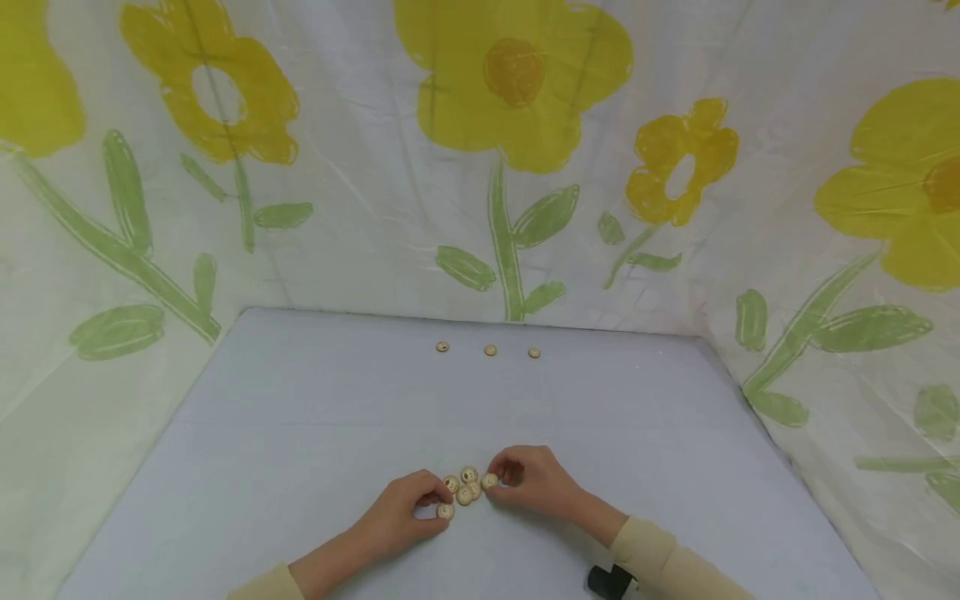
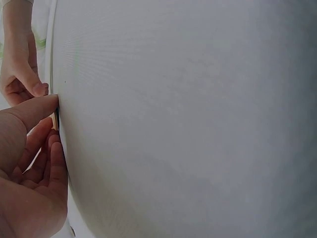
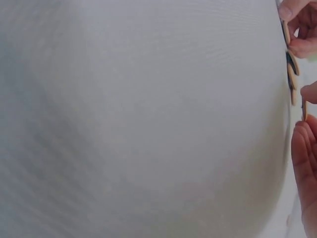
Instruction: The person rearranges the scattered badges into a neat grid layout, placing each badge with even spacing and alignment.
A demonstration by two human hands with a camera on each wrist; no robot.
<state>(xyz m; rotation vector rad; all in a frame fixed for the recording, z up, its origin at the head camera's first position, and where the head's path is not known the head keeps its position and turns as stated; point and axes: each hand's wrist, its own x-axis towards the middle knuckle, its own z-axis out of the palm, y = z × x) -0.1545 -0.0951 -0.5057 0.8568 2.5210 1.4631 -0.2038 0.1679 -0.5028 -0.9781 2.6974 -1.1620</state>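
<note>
Low in the head view, my left hand point(image 1: 405, 512) pinches a small round wooden disc point(image 1: 445, 511) between thumb and fingers. That disc shows edge-on in the left wrist view as a thin strip point(image 2: 55, 122). To the right, my right hand point(image 1: 536, 483) pinches another pale disc point(image 1: 489, 481) by its edge, also visible edge-on as a tan rim point(image 3: 304, 110) in the right wrist view. Between the hands lies a small cluster of similar discs point(image 1: 465, 495), some overlapping, some with dark markings. A dark-marked disc point(image 1: 451, 483) lies right at the left fingertips.
Three more discs, left point(image 1: 442, 347), middle point(image 1: 491, 350) and right point(image 1: 534, 353), lie in a row near the far edge of the pale table point(image 1: 315, 400). A black object point(image 1: 609, 582) sits by the right sleeve. Flower-printed sheets point(image 1: 360, 233) hang around the table.
</note>
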